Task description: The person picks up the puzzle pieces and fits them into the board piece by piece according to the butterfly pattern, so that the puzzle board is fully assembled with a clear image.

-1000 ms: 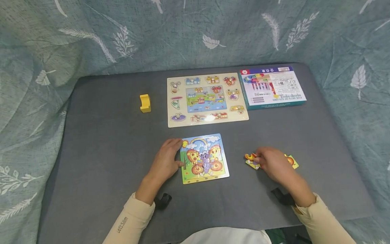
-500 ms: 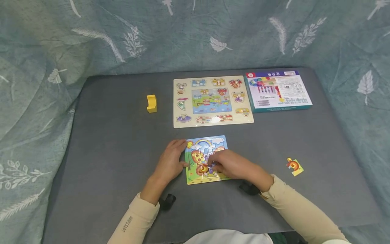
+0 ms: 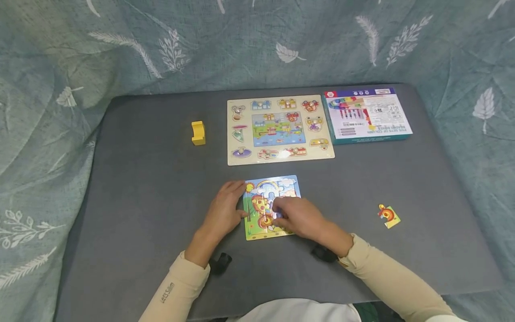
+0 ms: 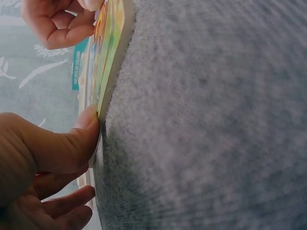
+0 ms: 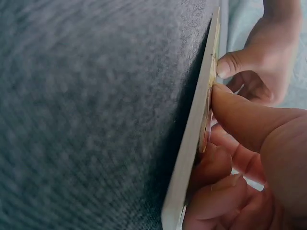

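Observation:
A square picture jigsaw board lies on the grey table in front of the person. The left hand rests along its left side, its thumb at the edge in the left wrist view. Over the right half of the board, the right hand pinches a thin jigsaw piece between thumb and fingers, close against the board's surface. That hand covers much of the picture's right side in the head view. Off to the right lies a loose jigsaw piece with an orange spiral on it.
Behind the jigsaw lies a wooden peg puzzle board with knobbed pieces. A flat printed box touches its right side. Further left stands a yellow curved block. Leaf-patterned cloth hangs behind the table.
The right hand has carried a jigsaw piece leftward from the right of the table onto the board and stays there. The left hand keeps its place at the board's left side.

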### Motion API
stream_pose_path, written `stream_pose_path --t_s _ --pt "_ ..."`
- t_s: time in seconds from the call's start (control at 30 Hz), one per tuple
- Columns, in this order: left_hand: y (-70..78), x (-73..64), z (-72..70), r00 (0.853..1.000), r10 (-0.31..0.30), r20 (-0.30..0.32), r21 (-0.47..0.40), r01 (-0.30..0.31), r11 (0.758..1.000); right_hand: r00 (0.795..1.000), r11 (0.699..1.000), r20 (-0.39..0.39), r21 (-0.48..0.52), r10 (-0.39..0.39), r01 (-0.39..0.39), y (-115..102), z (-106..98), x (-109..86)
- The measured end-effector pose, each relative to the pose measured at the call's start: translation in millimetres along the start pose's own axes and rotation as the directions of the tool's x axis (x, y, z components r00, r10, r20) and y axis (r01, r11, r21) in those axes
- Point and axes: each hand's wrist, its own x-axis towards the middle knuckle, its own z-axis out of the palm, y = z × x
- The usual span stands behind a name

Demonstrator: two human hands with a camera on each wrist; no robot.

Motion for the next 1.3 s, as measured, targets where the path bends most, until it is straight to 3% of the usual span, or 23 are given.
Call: stream_pose_path --t_s 0.23,0.57,0.77,0.87,0.93,1.03,1.17,1.3 --pt "0.3 0.2 -1.3 1.000 0.001 0.003 0.003 -0.001 1.000 0.999 0.999 -0.012 0.003 0.039 -0.039 -2 0 1.3" --pt "2.3 1.6 -2.2 1.000 0.002 0.006 0.012 -0.002 1.000 0.977 0.977 -0.028 0.009 0.212 -0.212 -8 -1 2.0" --pt "1.9 1.4 -3.4 1.000 0.002 0.017 0.016 -0.003 1.000 0.965 0.972 -0.116 0.055 0.235 -0.230 1 -8 -8.7" --pt "1.8 1.3 -2.9 1.000 -0.002 0.020 0.012 0.002 1.000 0.950 0.973 -0.210 0.063 0.232 -0.224 16 -21 -25.0" --pt "1.8 1.5 -2.2 1.000 -0.008 0.023 0.008 0.007 1.000 0.927 0.966 -0.273 0.041 0.256 -0.254 29 -33 -42.5" --pt "1.8 2.0 -1.0 1.000 -0.008 0.026 0.009 0.008 1.000 0.880 0.925 -0.305 0.007 0.365 -0.381 52 -52 -78.3" --pt "1.1 2.4 -0.6 1.000 0.000 0.016 0.013 -0.001 1.000 0.787 0.810 -0.238 0.000 0.569 -0.586 80 -67 -127.3" --pt "0.9 2.8 0.2 1.000 0.010 0.009 0.013 -0.010 1.000 0.690 0.704 -0.184 0.017 0.700 -0.710 100 -66 -157.0"
